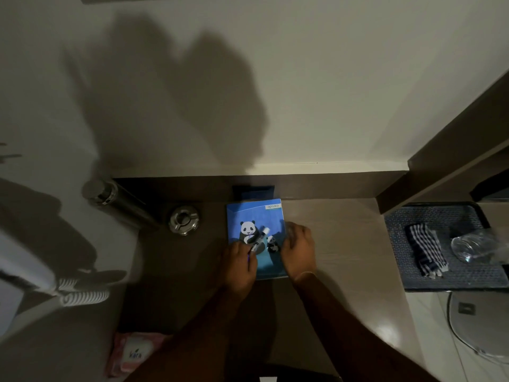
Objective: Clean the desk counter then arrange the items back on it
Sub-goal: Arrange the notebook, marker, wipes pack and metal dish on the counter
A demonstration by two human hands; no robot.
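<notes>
Dim light falls on a brown desk (338, 244) set against a pale wall, with a large shadow thrown across the wall above it. On the desk lies a blue notebook (254, 216) with pandas on its cover, its far edge close to the wall. The left hand (239, 263) rests on the notebook's near left part, fingers closed around a marker (260, 238) that lies slanted across the cover. The right hand (298, 246) presses on the notebook's right edge, fingers loosely spread and holding nothing. Left of the notebook stand a steel ashtray (184, 218) and a dark flask (115, 201). A wipes pack (135, 352) sits at the near left edge. At right, a tray (451, 282) holds a striped cloth (425, 250).
</notes>
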